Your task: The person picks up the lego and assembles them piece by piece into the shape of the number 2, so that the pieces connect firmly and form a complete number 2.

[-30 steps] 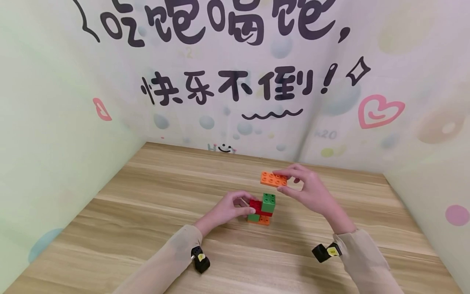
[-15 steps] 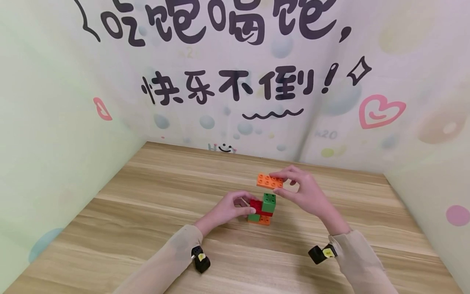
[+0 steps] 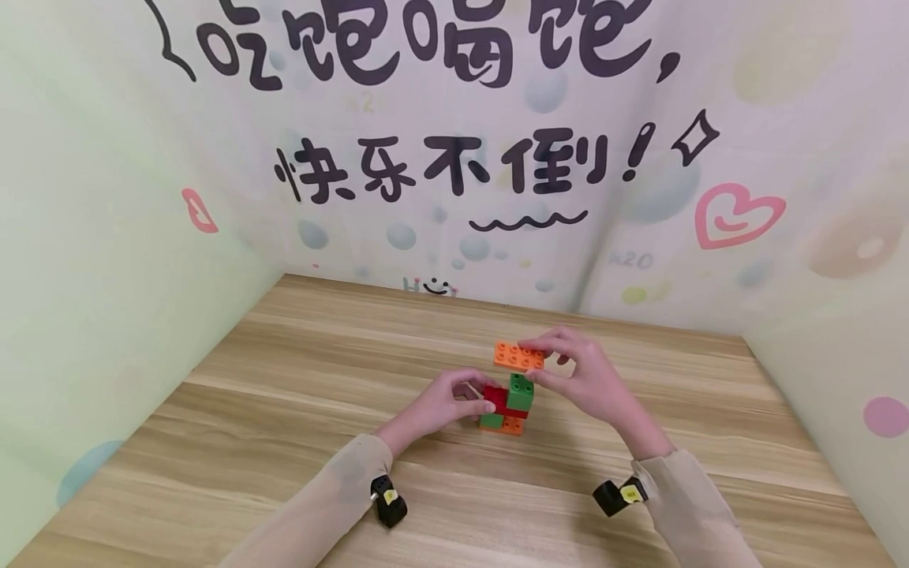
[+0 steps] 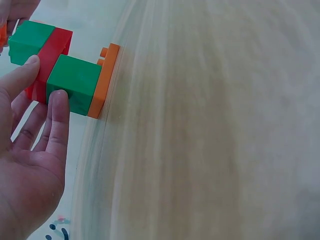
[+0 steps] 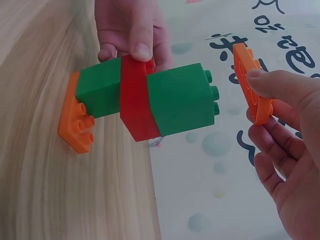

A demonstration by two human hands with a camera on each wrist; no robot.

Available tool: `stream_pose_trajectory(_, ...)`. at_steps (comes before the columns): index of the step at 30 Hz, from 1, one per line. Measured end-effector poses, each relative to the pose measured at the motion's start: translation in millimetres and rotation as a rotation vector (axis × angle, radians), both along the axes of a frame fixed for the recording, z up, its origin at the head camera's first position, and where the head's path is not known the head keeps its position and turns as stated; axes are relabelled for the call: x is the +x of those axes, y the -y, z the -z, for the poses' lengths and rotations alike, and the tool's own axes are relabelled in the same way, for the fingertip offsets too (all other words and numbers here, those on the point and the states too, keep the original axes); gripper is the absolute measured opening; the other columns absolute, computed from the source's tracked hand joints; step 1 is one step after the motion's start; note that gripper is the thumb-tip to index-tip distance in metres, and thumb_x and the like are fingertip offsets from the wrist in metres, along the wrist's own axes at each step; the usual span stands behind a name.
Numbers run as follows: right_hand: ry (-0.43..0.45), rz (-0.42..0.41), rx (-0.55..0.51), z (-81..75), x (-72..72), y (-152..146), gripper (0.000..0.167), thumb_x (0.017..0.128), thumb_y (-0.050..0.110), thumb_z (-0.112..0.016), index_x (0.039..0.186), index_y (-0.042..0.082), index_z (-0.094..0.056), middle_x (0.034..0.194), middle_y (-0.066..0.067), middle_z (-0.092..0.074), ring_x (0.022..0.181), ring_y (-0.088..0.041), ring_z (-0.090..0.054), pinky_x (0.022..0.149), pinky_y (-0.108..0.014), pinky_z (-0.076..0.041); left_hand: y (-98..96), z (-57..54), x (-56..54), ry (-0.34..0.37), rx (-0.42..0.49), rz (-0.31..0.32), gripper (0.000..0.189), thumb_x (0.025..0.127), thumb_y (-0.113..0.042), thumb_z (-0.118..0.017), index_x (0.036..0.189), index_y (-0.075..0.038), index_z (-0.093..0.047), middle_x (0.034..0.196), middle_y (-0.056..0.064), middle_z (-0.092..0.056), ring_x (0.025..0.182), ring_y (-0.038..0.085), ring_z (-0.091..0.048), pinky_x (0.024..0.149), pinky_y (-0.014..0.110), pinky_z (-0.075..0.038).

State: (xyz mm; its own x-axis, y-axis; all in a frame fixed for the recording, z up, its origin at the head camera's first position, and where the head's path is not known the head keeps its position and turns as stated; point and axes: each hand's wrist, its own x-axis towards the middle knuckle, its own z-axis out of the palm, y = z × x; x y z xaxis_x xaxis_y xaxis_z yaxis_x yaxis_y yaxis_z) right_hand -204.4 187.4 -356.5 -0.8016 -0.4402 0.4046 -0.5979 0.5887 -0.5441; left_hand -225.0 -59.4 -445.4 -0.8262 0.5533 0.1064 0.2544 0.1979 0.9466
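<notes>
A stepped stack of building bricks stands on the wooden table. At its bottom is an orange flat brick (image 5: 71,120), then a lower green brick (image 4: 75,82), a red brick (image 5: 135,107) and an upper green brick (image 5: 180,100) set at the right end. My left hand (image 3: 442,404) grips the stack's left side, thumb on the red brick and fingertips by the lower green one. My right hand (image 3: 589,377) pinches a second orange flat brick (image 3: 510,355) between thumb and fingers. In the right wrist view, a gap shows between that brick and the upper green brick's studs.
The wood-grain table (image 3: 284,379) meets a white printed cloth backdrop (image 3: 398,237) behind and cloth at both sides. A small black camera (image 3: 389,502) is on the left sleeve, another black camera (image 3: 619,497) on the right.
My right hand has moved left and slightly down with the orange flat brick, bringing it closer over the upper green brick. The left hand and the stack have stayed in place.
</notes>
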Motion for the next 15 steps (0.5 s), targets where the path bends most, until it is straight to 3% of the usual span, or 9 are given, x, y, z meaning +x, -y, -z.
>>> stream_pose_trajectory(15, 0.025, -0.006, -0.021, 10.5, 0.9, 2.8, 0.039, 0.083, 0.019, -0.08, 0.121, 0.02, -0.071, 0.105, 0.005, -0.067, 0.094, -0.01, -0.057, 0.077, -0.024, -0.046, 0.3, 0.8, -0.2, -0.005, 0.004, 0.008, 0.033, 0.092, -0.016, -0.07, 0.123, -0.007, -0.065, 0.112, 0.017, -0.07, 0.082, 0.011, -0.064, 0.078, 0.047, -0.06)
